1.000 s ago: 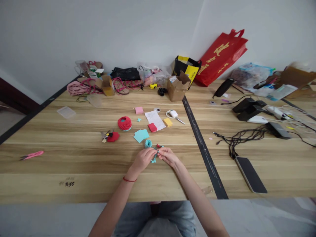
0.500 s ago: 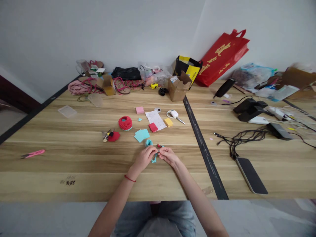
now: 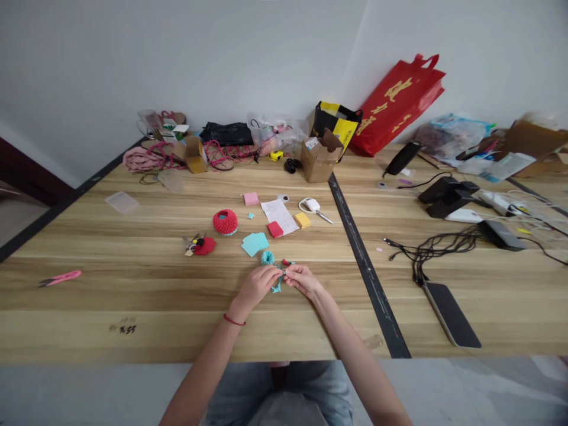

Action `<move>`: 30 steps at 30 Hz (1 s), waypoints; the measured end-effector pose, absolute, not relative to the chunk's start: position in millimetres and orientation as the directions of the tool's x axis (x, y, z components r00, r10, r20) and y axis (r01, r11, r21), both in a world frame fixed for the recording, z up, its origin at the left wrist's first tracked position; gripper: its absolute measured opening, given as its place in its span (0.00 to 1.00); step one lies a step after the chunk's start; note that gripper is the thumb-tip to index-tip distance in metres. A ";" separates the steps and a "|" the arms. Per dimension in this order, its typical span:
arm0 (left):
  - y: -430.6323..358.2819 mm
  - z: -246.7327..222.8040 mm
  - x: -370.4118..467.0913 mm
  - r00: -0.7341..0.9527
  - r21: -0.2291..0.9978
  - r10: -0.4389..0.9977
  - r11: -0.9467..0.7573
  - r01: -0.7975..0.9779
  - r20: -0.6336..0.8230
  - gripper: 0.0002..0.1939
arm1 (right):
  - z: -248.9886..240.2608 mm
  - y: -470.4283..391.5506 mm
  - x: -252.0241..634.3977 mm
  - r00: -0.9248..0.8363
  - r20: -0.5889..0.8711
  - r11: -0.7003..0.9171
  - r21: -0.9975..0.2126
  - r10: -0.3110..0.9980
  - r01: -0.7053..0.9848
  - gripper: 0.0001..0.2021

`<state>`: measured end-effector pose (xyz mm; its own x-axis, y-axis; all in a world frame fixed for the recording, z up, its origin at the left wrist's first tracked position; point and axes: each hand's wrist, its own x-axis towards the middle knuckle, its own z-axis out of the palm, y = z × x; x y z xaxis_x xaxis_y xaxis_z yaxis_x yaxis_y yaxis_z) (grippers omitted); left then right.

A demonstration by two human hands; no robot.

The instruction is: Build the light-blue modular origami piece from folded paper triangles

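Near the front of the table my left hand (image 3: 256,288) and my right hand (image 3: 303,280) meet fingertip to fingertip. Both are closed in a pinch on a small piece of blue paper (image 3: 284,272), mostly covered by the fingers. Just below the fingertips lie small folded blue paper pieces (image 3: 276,289). A blue ring of folded paper (image 3: 267,258) sits right behind my left hand. Beyond it are loose light-blue paper sheets (image 3: 255,243). A small red item (image 3: 287,262) lies behind my right fingers. Farther back left stands a round red folded-paper piece (image 3: 225,222) with a hollow top.
Pink (image 3: 251,199), red (image 3: 275,229) and yellow paper stacks (image 3: 302,220) lie around a written sheet (image 3: 279,214). Scissors (image 3: 316,208) are behind them, pink snips (image 3: 61,278) far left. Cables (image 3: 444,244) and a power bank (image 3: 451,313) lie right; boxes and bags line the wall.
My left fingers have shifted very slightly, showing more of the blue ring behind them. Both hands keep their pinch in the same place; the view has moved a little.
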<state>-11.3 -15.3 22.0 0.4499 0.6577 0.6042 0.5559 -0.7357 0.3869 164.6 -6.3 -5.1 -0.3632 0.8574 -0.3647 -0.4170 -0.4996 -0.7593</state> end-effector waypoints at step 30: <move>-15.8 17.1 -5.6 0.396 0.473 0.699 -0.703 0.531 0.595 0.07 | -3.2 -5.3 166.8 -0.365 -0.311 -0.453 -0.788 0.878 -0.417 0.14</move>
